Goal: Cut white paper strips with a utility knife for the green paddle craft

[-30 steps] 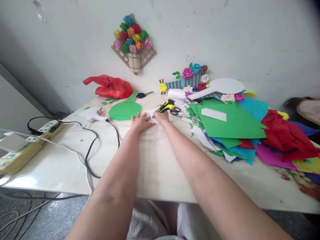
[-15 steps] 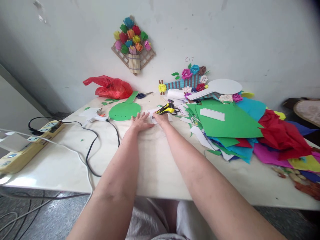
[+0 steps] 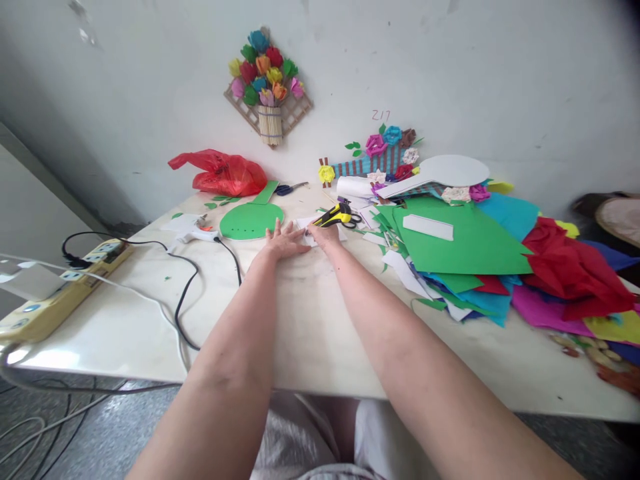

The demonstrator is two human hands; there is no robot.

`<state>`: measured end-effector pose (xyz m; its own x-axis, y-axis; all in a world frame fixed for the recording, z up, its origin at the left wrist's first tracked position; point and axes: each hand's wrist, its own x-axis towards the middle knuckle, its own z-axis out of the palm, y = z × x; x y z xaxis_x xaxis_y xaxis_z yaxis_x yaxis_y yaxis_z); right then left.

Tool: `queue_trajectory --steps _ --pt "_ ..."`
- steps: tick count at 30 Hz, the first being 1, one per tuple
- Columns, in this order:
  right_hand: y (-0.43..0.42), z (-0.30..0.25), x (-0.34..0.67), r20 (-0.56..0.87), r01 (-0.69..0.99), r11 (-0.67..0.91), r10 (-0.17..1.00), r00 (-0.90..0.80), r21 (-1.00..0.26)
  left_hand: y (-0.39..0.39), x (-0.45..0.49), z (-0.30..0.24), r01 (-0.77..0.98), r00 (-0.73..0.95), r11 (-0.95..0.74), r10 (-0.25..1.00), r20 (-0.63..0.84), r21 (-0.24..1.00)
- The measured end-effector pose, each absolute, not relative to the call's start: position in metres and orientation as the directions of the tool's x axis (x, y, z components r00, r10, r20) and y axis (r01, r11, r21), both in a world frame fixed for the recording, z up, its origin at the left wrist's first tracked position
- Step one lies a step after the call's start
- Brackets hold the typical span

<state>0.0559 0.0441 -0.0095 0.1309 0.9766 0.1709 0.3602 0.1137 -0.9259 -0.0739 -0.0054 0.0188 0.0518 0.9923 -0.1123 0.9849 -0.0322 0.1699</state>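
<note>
Both my arms reach far across the white table. My left hand lies flat with fingers spread, pressing on a white paper piece beside a green paddle-shaped cutout. My right hand is closed round a yellow-and-black utility knife, its tip down at the white paper. The knife's blade is too small to make out.
A glue gun with a black cord and a power strip lie at the left. A red plastic bag and blue scissors sit at the back. Several coloured paper sheets are heaped at the right.
The hands stay in almost the same place on the white paper. The knife has tilted slightly, and the view has shifted a little.
</note>
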Motion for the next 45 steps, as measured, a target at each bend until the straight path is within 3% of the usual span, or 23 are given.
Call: queue_trajectory --steps 8,19,30,45 --pt "0.043 -0.005 0.057 0.128 0.348 0.089 0.988 0.091 -0.933 -0.003 -0.082 0.017 0.99 0.101 -0.092 0.991 -0.088 0.105" --pt "0.043 -0.007 0.056 0.099 0.326 0.064 0.991 0.092 -0.943 -0.001 -0.084 0.018 0.98 0.155 -0.137 0.98 -0.124 0.148" --pt "0.04 -0.005 0.059 0.095 0.43 0.054 0.993 0.074 -0.901 0.006 -0.089 0.012 0.982 0.132 -0.114 0.985 -0.115 0.15" --pt "0.038 -0.006 0.061 0.082 0.325 0.051 0.993 0.08 -0.944 0.006 -0.087 0.016 0.982 0.126 -0.101 0.98 -0.153 0.159"
